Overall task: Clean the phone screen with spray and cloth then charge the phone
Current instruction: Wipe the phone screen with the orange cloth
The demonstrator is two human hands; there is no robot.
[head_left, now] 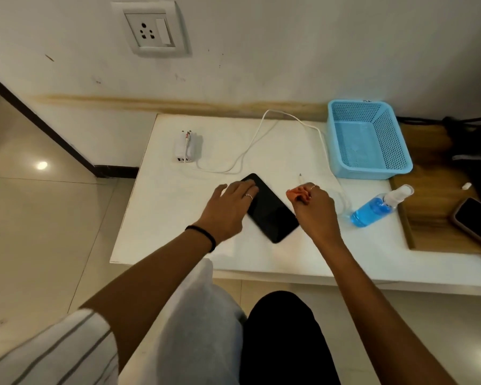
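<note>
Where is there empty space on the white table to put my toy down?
The left side is bare, between the table edge and the left hand, below the charger. The near strip in front of the phone is free too. The right is crowded: cable, basket, spray bottle and the right hand.

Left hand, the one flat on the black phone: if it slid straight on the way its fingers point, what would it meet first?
Likely the white charger cable just beyond the phone; the left hand points up-right toward it, though depth is unclear.

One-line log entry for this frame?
left hand: flat on phone | right hand: holding cable plug | charger: unplugged | spray bottle: lying right
</note>
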